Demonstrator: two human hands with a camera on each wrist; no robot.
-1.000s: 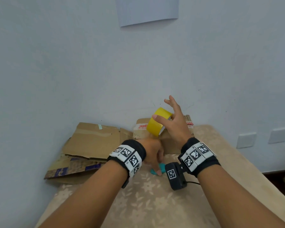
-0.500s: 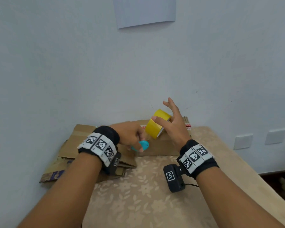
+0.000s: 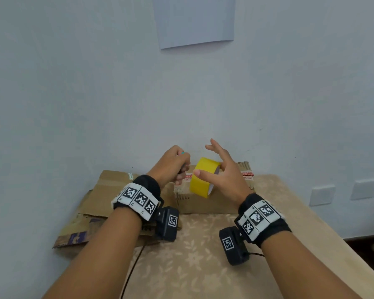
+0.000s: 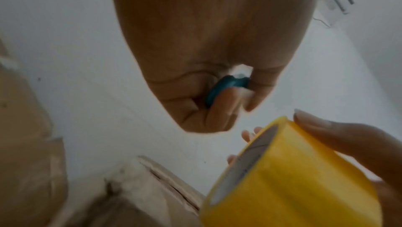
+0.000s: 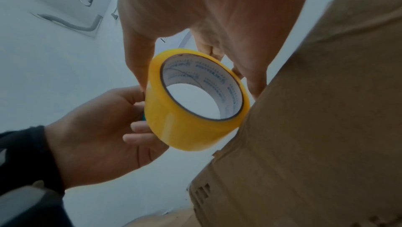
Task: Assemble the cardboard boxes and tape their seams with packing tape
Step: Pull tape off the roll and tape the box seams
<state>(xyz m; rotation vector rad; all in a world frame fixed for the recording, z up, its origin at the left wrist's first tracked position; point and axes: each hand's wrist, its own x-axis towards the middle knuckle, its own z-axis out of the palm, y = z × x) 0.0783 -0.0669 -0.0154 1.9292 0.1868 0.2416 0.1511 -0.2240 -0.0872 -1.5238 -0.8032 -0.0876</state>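
Low in the head view the beige flower-patterned tabletop fills the foreground, with both wrists above it. At centre, the right hand pinches the round yellow roll of packing tape between thumb and middle fingers, index and little finger spread free. Just to its left, the left hand is clenched around a small teal plastic cutter, its knuckles nearly touching the roll. The roll looks light and stiff, its glossy outer face likely slick, so gripping across the flat edges or through the cardboard core seems surest. Behind the hands a brown assembled cardboard box stands by the wall; flattened brown cardboard sheets lie at centre left. Farther up, a pale paper sheet hangs on the wall.
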